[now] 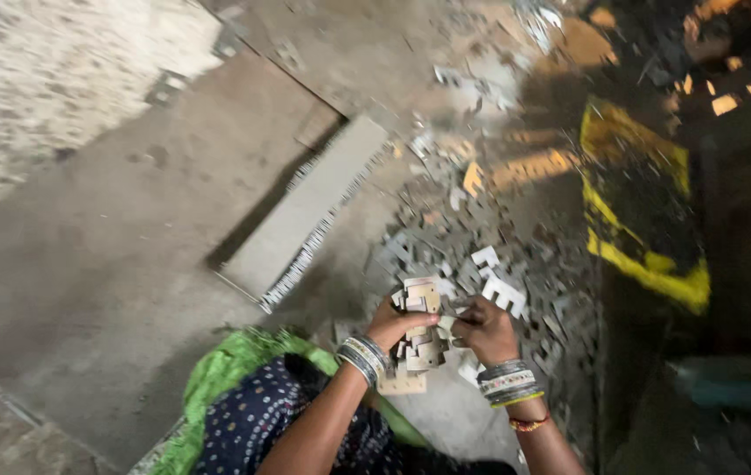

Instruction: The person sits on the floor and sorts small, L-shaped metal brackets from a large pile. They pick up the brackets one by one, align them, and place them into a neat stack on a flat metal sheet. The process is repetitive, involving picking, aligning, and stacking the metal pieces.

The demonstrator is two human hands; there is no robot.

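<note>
seated person on a concrete floor [112, 264], left hand [396, 324] and right hand [484, 327] both closed around a stacked block of e-shaped metal plates [419, 339] above a loose pile [481, 264]; best kept squared, edges aligned

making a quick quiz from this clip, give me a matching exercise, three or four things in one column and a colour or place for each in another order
Things:
1. stack of metal pieces
2. cloth
3. long flat block
4. bangles

Colour or place:
A. green, by the knee
B. on the right wrist
C. between both hands
D. grey, on the floor to the upper left of the hands

Pairs: 1-C, 2-A, 3-D, 4-B
</note>
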